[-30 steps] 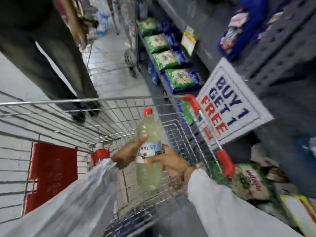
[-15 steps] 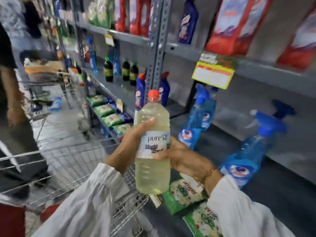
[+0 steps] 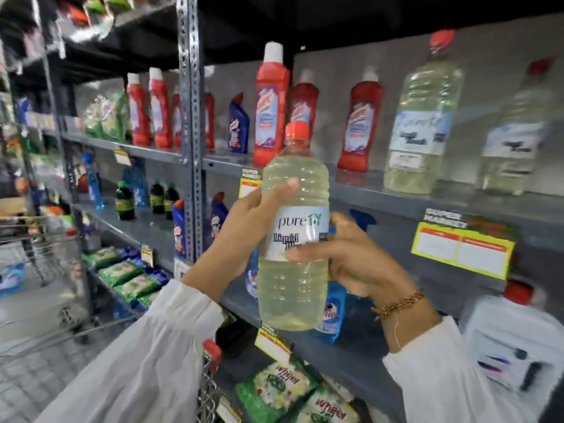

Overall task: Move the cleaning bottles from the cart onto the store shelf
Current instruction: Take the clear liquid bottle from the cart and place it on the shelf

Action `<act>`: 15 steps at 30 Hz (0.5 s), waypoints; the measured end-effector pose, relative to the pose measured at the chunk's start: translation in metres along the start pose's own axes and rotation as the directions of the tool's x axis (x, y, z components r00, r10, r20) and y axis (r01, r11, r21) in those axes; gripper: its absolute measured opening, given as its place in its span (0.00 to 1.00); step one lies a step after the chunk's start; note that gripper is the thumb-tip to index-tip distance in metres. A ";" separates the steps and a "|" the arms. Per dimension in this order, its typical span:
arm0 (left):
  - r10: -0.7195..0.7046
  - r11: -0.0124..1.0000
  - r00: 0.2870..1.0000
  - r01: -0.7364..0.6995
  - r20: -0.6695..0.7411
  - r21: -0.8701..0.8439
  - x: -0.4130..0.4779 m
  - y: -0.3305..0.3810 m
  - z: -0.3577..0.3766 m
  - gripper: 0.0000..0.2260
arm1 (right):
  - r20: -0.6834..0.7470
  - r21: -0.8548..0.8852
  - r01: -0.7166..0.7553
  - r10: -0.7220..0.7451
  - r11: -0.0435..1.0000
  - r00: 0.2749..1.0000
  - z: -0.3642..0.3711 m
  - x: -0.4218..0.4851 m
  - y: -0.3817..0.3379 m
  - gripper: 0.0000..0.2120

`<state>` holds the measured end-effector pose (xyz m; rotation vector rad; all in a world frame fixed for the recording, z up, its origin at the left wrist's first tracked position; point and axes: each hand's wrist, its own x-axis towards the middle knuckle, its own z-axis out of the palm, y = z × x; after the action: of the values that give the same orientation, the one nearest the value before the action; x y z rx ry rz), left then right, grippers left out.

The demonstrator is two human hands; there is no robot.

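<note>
In front of the grey store shelf (image 3: 396,198), the person holds a pale yellow bottle (image 3: 294,239) upright, its long axis vertical and its red cap (image 3: 297,131) on top. Two matching bottles (image 3: 422,123) stand up and to the right on that shelf, so the gap beside them lies above and right of the grip. The left hand (image 3: 244,233) wraps the label from the left; the right hand (image 3: 351,257), nearer that gap, clasps the lower right side. The cart (image 3: 209,389) shows only as a wire corner below, its contents hidden. The far-right bottle is blurred.
</note>
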<state>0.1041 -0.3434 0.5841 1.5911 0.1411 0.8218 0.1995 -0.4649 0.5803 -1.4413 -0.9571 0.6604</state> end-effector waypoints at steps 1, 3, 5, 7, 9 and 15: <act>0.028 1.000 1.000 -0.028 -0.015 -0.007 0.000 0.006 0.007 0.22 | 0.000 0.002 0.028 -0.028 1.000 1.000 -0.004 -0.005 -0.006 0.32; 0.085 0.996 0.993 -0.084 -0.082 0.007 0.003 0.013 0.018 0.24 | -0.026 -0.002 0.061 -0.061 0.998 0.998 -0.010 -0.014 -0.017 0.28; 0.121 0.993 0.984 -0.118 -0.128 0.031 0.006 0.018 0.026 0.26 | -0.079 0.000 0.053 -0.053 0.999 0.995 -0.016 -0.020 -0.022 0.39; 0.145 0.989 0.982 -0.142 -0.121 0.030 0.008 0.021 0.033 0.27 | -0.105 -0.004 0.055 -0.055 0.998 0.993 -0.021 -0.024 -0.024 0.40; 0.148 0.989 0.983 -0.146 -0.108 0.029 0.013 0.025 0.039 0.30 | -0.121 0.009 0.063 -0.062 0.998 0.991 -0.027 -0.028 -0.028 0.39; 0.234 0.970 0.972 -0.235 0.034 0.055 0.042 0.059 0.079 0.17 | -0.263 0.029 0.198 -0.184 0.980 0.947 -0.062 -0.039 -0.057 0.45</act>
<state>0.1587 -0.3987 0.6577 1.6947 -0.0443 0.9861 0.2236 -0.5337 0.6376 -1.3273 -0.8524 0.3423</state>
